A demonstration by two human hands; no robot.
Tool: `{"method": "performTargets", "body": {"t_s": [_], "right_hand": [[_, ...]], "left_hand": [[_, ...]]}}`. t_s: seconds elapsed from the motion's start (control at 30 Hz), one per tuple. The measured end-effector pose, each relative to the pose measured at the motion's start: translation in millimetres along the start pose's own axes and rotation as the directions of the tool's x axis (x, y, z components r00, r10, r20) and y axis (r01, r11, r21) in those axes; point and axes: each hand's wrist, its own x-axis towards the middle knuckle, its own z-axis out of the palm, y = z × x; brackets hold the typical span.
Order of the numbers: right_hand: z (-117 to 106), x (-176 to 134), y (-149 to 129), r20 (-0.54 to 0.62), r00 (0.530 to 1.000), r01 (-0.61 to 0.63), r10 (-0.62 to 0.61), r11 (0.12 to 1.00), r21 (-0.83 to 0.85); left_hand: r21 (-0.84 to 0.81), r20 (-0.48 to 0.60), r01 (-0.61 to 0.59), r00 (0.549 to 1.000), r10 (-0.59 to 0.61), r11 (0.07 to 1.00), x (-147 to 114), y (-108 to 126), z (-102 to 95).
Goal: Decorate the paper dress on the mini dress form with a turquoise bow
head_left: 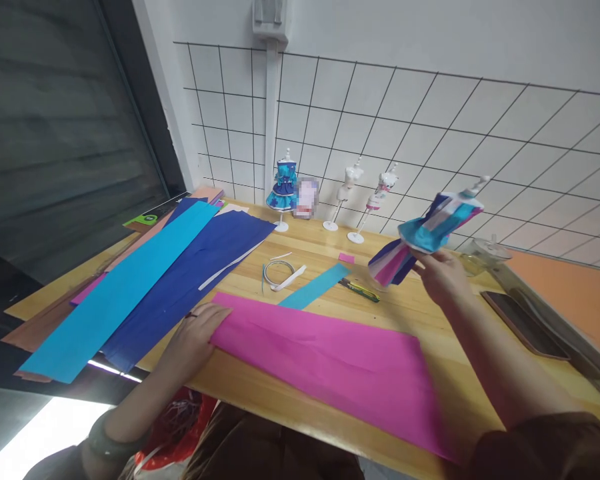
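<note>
My right hand (pixel 445 277) is closed round the lower part of a miniature dress mannequin (pixel 443 220), raised over the table's right side and tilted. It wears a blue, white, turquoise and pink striped dress with a flared skirt; its stand is hidden. My left hand (pixel 200 330) lies with fingers stretched over the left end of a pink crepe paper sheet (pixel 325 363) along the table's front edge. Behind that sheet are a turquoise paper strip (pixel 315 287), a yellow-and-black utility knife (pixel 363 290) and a small pink scrap (pixel 347 258).
Left lie long turquoise (pixel 125 287) and dark blue paper sheets (pixel 190 280). A ring of tape (pixel 279 273) lies mid-table. Along the back stand a blue-dressed mannequin (pixel 283 190) and two white mannequins (pixel 350 187). A phone (pixel 525 325) and a clear container (pixel 485 253) are right.
</note>
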Motion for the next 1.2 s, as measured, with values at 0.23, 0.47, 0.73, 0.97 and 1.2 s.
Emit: {"method": "performTargets", "body": {"t_s": [0.23, 0.47, 0.73, 0.97, 1.2], "right_hand": [[-14, 38, 33, -0.02, 0.995, -0.098, 0.1, 0.992, 0.081], [-9, 44, 55, -0.008, 0.991, -0.13, 0.131, 0.987, 0.091], [-10, 43, 59, -0.004, 0.992, -0.125, 0.126, 0.989, 0.075], [-12, 34, 55, 0.02, 0.992, -0.126, 0.126, 0.991, 0.043], [-20, 24, 49, -0.061, 0.995, -0.087, 0.085, 0.996, -0.036]], "left_hand": [[0.021, 0.001, 0.04, 0.999, -0.04, 0.999, 0, -1, 0.7], [0.027, -0.024, 0.026, 0.999, -0.026, 0.999, 2, -1, -0.9], [0.044, 0.024, 0.018, 1.0, -0.019, 0.999, 3, 0, -1.6], [0.045, -0.009, -0.005, 1.0, 0.005, 0.999, 1, 0, -0.2], [0.05, 0.003, -0.003, 1.0, 0.003, 0.999, -1, -1, 1.2]]}}
